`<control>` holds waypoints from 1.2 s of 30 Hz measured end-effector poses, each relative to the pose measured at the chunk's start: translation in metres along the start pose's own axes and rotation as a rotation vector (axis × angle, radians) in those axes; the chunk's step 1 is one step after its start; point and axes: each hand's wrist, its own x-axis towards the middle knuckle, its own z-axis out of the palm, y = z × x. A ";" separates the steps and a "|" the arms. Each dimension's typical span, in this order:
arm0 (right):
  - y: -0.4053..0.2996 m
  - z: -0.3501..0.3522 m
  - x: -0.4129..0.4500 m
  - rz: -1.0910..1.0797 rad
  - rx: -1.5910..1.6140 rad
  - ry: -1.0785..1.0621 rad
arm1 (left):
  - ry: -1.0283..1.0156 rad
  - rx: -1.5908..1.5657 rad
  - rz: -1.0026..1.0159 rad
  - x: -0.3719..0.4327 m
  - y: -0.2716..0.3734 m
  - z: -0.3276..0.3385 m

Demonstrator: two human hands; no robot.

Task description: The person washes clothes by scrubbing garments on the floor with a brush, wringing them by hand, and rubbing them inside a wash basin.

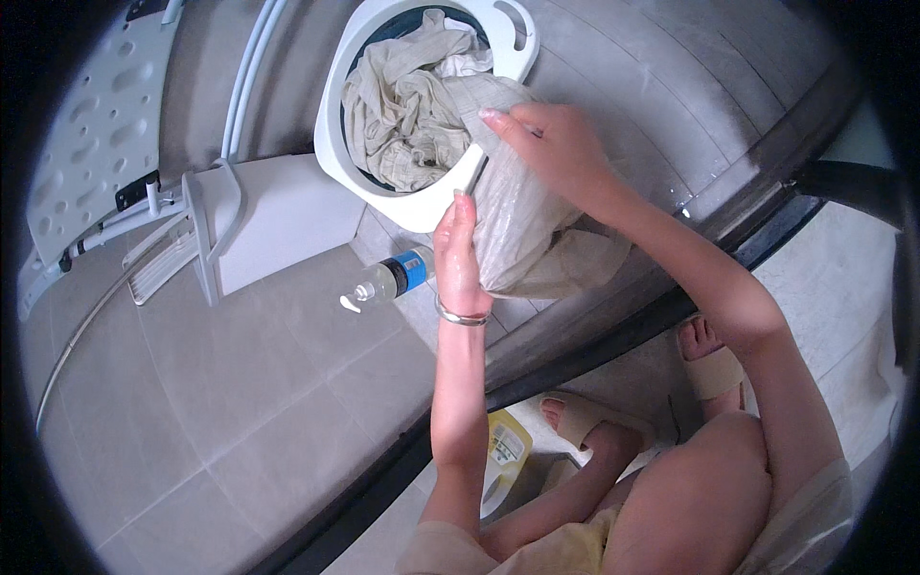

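Note:
A damp, pale beige cloth (514, 230) hangs over the near right rim of a white plastic basin (402, 208) and drapes down outside it. My right hand (557, 144) pinches the cloth near the rim, thumb pointing left. Against the cloth's left edge is my left hand (458, 248), wet, with a silver bangle at the wrist. Its thumb points up beside the rim, and the cloth partly hides its fingers. Inside the basin's dark lining lies a crumpled heap of beige fabric (413, 108) with a white piece (463, 61) near the back.
A clear pump bottle (392, 277) with a blue label lies on the tiled floor (273, 374), left of my left hand. A dark threshold rail (568, 338) crosses below my arms. Near my sandalled feet stands a yellow jug (507, 453). A perforated seat panel (100, 136) is at left.

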 end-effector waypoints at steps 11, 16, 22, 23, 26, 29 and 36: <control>-0.044 0.036 -0.032 -0.381 -0.497 -0.208 | 0.250 -0.183 0.085 0.019 -0.025 -0.009; -0.010 0.021 0.002 -0.439 -0.196 0.034 | 0.090 -0.112 0.046 0.002 -0.011 0.000; 0.007 -0.048 0.012 -0.009 -0.243 -0.638 | 0.112 0.727 0.244 -0.008 0.023 -0.043; 0.014 -0.056 0.009 -0.001 -0.249 -0.642 | 0.100 0.937 0.278 -0.016 0.025 -0.047; 0.038 -0.079 0.002 -0.197 -0.276 -0.770 | 0.176 1.251 0.359 -0.031 0.016 -0.065; 0.062 -0.088 -0.009 -0.447 -0.450 -0.636 | 0.239 1.552 0.531 -0.043 -0.003 -0.074; 0.046 -0.106 -0.016 -0.473 -0.701 -0.050 | 0.501 1.494 0.453 -0.050 -0.042 -0.114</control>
